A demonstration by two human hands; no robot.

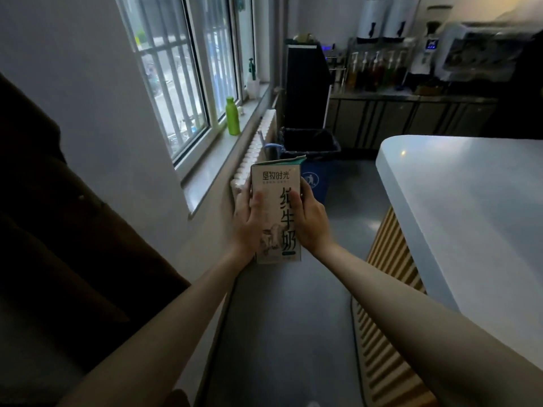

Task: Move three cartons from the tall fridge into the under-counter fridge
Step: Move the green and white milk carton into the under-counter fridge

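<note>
Carton (277, 212) at frame centre, stiff, likely heavy; my left hand (248, 223), right hand (308, 223) clasp its sides.

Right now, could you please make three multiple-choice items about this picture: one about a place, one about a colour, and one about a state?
1. Where does the bottle stand?
A. on the window sill
B. on the white counter
C. on the floor

2. What colour is that bottle?
A. red
B. green
C. black

3. How is the milk carton held?
A. by the left hand alone
B. by both hands
C. by no hand; it stands on the counter

Answers:
1 A: the bottle stands on the window sill, far from the white counter.
2 B: its body and cap are bright green.
3 B: the left hand and the right hand grip the sides of the milk carton, which is upright in the air above the floor.
</note>
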